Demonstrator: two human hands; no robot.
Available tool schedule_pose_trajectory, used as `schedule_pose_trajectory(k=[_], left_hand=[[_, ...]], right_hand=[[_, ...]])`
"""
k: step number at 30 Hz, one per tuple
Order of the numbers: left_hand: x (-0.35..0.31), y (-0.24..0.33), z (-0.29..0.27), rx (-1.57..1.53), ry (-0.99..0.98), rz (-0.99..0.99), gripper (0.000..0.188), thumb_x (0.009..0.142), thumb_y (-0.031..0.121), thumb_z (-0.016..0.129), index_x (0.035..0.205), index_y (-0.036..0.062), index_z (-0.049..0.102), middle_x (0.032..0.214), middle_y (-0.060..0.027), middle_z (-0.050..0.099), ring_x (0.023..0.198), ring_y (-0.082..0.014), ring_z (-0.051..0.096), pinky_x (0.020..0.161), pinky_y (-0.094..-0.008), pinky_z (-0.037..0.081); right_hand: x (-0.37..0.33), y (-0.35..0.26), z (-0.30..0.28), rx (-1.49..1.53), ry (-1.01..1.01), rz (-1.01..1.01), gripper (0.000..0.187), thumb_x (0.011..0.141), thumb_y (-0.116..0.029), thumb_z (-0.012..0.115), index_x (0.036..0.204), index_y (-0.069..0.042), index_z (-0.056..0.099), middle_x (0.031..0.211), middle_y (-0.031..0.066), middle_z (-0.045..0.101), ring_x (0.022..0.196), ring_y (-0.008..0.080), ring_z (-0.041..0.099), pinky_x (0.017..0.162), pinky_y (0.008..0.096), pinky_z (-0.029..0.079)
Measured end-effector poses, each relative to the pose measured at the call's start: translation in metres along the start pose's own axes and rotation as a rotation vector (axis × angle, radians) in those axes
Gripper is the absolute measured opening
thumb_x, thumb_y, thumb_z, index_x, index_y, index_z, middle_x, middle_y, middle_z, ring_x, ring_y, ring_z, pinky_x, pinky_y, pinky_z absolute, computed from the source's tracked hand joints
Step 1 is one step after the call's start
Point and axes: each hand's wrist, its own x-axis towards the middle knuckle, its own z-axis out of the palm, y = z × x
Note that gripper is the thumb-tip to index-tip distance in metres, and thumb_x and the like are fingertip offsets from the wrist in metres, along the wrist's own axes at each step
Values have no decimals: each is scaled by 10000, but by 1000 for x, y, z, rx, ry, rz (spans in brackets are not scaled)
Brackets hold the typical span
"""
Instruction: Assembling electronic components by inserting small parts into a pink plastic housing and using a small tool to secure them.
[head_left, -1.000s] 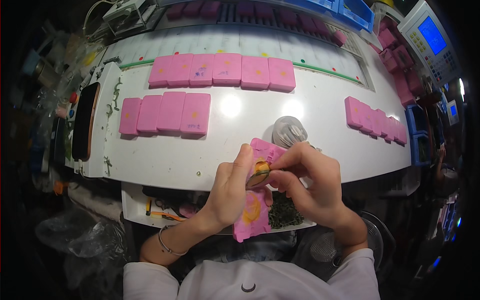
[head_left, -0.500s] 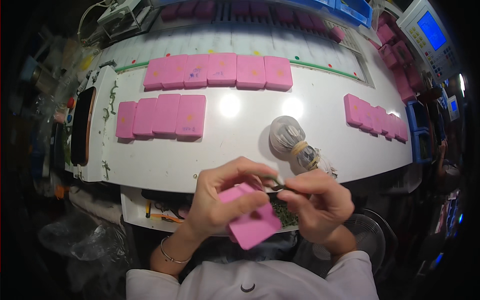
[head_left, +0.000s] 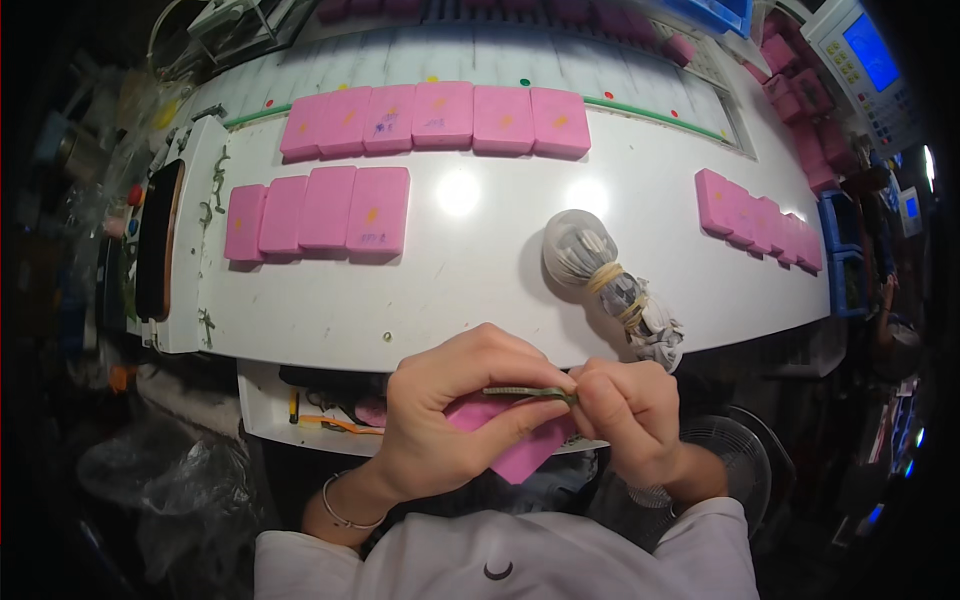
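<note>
My left hand [head_left: 430, 415] is closed around a pink block [head_left: 528, 455], which sits tilted under the thumb over the table's near edge. Between that thumb and the forefinger lies a thin greenish strip [head_left: 525, 391] with a finely ridged edge. My right hand [head_left: 635, 412] pinches the strip's right end, thumb against bent fingers. Just beyond the right hand rests a grey-and-white cloth bundle [head_left: 580, 250], bound with tan rubber bands. Part of the held block is hidden by the left hand.
Pink blocks stand in a back row [head_left: 503, 120], a shorter left row [head_left: 328, 210] and a right group [head_left: 742, 215]. A dark phone [head_left: 163, 240] leans at the left edge. An open drawer [head_left: 262, 405] lies below the table. A panel with a blue screen [head_left: 870, 55] stands back right.
The pink block has tipped and slid further under my left hand. My hands have come closer together, and the green strip now shows lengthwise between them. The view has shifted slightly.
</note>
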Motion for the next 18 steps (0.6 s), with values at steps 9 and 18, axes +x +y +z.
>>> schedule_pose_trajectory(k=[9, 18], left_hand=[[-6, 1, 2, 221, -13, 168, 264, 585, -146, 635, 793, 10, 683, 787, -67, 586, 708, -166, 566, 619, -273, 458], [-8, 5, 8, 176, -18, 119, 268, 570, -131, 672, 793, 16, 688, 764, -65, 589, 718, -170, 562, 624, -279, 462]], right_hand=[[-19, -9, -23, -200, -128, 179, 341, 910, -74, 448, 574, -16, 461, 492, 48, 448, 397, 152, 430, 395, 287, 327], [-28, 6, -20, 125, -71, 213, 389, 936, -107, 420, 557, -21, 445, 469, 20, 451, 394, 100, 395, 394, 252, 305]])
